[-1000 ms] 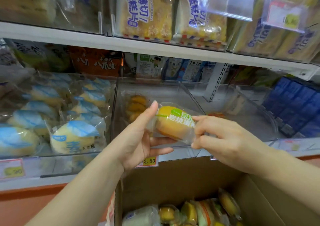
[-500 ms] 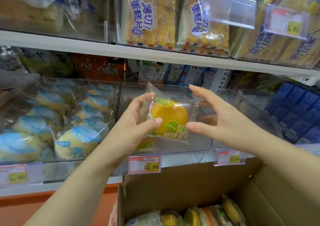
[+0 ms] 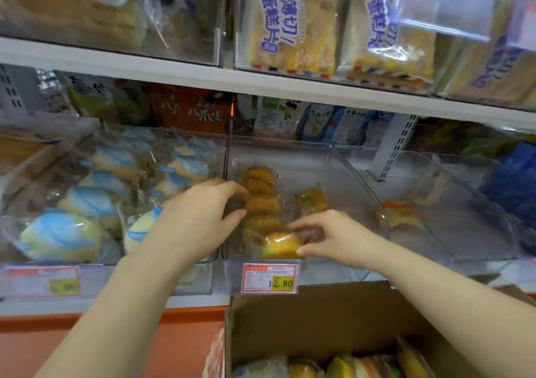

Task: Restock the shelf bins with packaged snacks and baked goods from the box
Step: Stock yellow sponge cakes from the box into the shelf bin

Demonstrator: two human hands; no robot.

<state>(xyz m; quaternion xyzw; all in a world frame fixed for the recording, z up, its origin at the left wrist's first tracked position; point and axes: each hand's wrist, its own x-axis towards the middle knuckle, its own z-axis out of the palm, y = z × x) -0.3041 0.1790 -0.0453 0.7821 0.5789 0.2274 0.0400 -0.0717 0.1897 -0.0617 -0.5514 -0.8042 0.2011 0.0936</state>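
Cardboard box [image 3: 333, 319] at bottom of frame, right of centre, open. Snack packs [image 3: 342, 367] in clear wrap, yellow and green, show along the bottom edge inside it. Orange shelf base [image 3: 174, 334] to its left.

Just above the box rim, centre frame: price tag [image 3: 269, 278] reading 12.80.

Bare forearms come in from lower left and lower right.

Right hand [image 3: 339, 238], centre-right: fingers arched over and thumb below, gripping the yellow cake packet [image 3: 280, 244]. Packet sits at the front of the clear bin [image 3: 348, 168], directly above the tag, touching the near end of the row of brown cakes [image 3: 259, 200].

Left hand [image 3: 197, 218], centre-left: fingers curved, tips against that row by the bin's left wall. Pinching or only touching, cannot tell.

Row runs front to back along the left wall. One green-and-orange packet [image 3: 311, 200] lies just right of the row, mid-bin.

Left bin [image 3: 110, 133] is packed with blue-and-white wrapped buns [image 3: 63, 235]. Right bin [image 3: 464, 203] holds an orange-edged packet [image 3: 400, 212], blurred.

Behind the bins, mid-frame: orange bag [image 3: 191, 110] and white-green bags [image 3: 275, 116] standing at the shelf back.

Upper shelf board [image 3: 261, 83] crosses the frame. Above it, top centre: sliced-cake packs [image 3: 293, 23] with blue lettering.
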